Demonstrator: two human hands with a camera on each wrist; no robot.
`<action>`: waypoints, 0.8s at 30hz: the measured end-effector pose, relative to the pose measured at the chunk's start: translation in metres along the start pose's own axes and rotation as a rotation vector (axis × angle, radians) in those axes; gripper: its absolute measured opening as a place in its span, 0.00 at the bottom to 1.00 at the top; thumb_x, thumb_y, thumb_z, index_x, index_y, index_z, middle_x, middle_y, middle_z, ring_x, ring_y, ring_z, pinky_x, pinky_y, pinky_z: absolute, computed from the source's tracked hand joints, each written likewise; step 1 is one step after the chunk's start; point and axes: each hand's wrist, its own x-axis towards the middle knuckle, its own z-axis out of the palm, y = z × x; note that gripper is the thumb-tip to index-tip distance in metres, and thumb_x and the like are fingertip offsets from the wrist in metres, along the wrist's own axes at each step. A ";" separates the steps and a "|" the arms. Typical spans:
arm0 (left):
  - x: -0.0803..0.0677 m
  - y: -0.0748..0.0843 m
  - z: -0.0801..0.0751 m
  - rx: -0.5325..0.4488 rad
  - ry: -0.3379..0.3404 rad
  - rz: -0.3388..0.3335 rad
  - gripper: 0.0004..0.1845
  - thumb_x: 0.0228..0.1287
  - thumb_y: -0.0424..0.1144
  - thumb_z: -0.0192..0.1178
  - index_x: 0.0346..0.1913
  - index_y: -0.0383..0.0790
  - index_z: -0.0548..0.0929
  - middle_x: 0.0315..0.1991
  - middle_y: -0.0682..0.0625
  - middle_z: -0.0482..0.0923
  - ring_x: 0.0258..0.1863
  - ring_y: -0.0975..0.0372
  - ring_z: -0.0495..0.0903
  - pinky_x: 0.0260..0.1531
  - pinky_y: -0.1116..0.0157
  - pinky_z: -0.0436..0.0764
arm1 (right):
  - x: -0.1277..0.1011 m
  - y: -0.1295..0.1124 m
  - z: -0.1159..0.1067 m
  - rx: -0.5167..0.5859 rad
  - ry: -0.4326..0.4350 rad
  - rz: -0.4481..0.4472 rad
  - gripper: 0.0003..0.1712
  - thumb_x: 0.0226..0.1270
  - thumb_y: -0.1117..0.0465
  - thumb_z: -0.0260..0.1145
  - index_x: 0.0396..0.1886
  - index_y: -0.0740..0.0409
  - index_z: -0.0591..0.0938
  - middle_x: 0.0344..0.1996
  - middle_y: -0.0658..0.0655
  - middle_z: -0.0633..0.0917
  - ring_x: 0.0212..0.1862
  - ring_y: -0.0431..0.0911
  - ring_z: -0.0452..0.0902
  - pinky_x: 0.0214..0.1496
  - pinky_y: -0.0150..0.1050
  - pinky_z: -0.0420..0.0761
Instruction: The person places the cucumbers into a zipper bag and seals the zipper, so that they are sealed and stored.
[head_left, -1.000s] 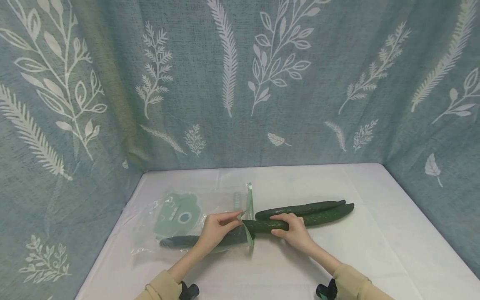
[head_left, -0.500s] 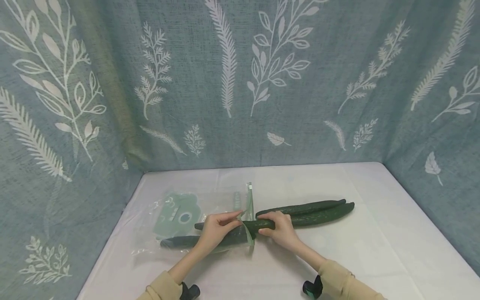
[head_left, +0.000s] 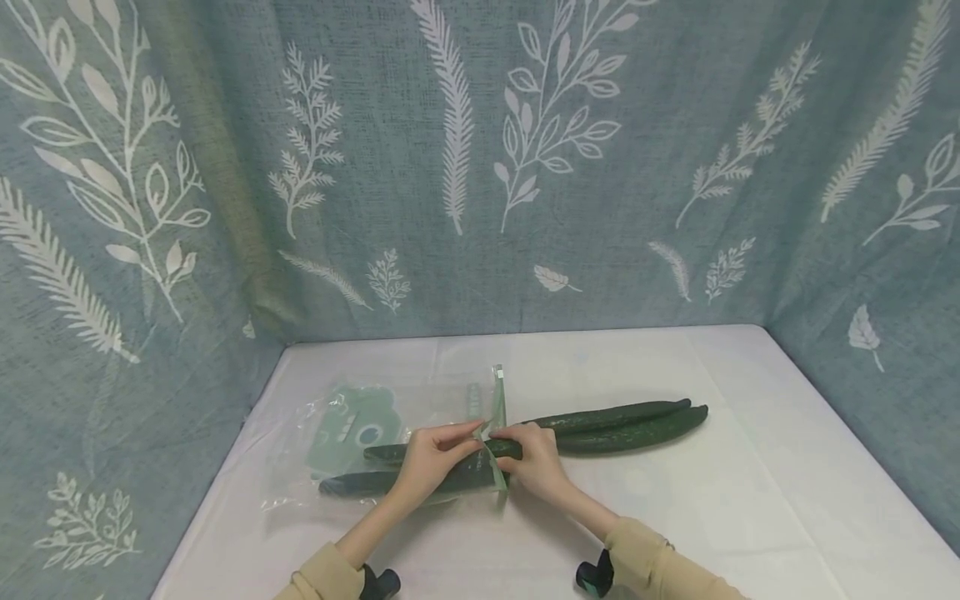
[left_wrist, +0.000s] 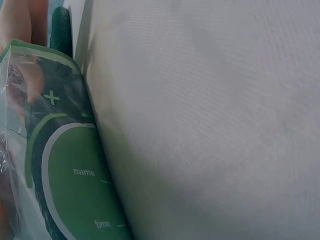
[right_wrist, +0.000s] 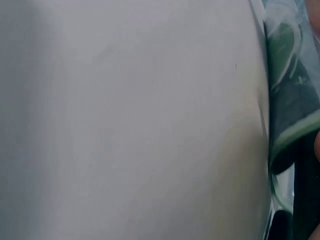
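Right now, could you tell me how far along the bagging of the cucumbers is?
One cucumber already lies fully inside the clear bag. The left hand holds the bag's mouth open while the right hand feeds a second cucumber in, partly inside. Two more cucumbers wait on the table.

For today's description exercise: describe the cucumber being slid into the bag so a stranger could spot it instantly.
On the white table, find the clear zip bag at the left. The cucumber crosses its open mouth, gripped by the right hand; unlike its neighbours, it is half inside, half outside.
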 end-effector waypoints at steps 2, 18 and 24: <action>0.000 0.001 -0.001 0.000 -0.003 0.008 0.15 0.54 0.31 0.62 0.46 0.32 0.80 0.45 0.41 0.79 0.45 0.53 0.79 0.41 0.71 0.79 | 0.002 -0.003 0.004 0.016 0.002 -0.003 0.21 0.43 0.58 0.73 0.42 0.54 0.82 0.39 0.50 0.84 0.41 0.43 0.72 0.47 0.41 0.61; -0.002 -0.004 -0.002 -0.029 0.008 0.048 0.15 0.53 0.30 0.62 0.46 0.31 0.80 0.41 0.40 0.81 0.38 0.63 0.82 0.38 0.71 0.81 | 0.012 -0.012 0.027 0.155 -0.002 -0.003 0.21 0.39 0.54 0.72 0.36 0.58 0.82 0.37 0.54 0.85 0.44 0.48 0.77 0.55 0.57 0.66; -0.002 -0.003 -0.001 -0.066 0.000 0.025 0.15 0.54 0.30 0.62 0.46 0.30 0.80 0.40 0.38 0.81 0.38 0.65 0.81 0.35 0.69 0.82 | 0.017 -0.013 0.028 0.186 -0.066 0.010 0.21 0.44 0.54 0.69 0.39 0.61 0.81 0.40 0.56 0.84 0.48 0.48 0.78 0.59 0.54 0.68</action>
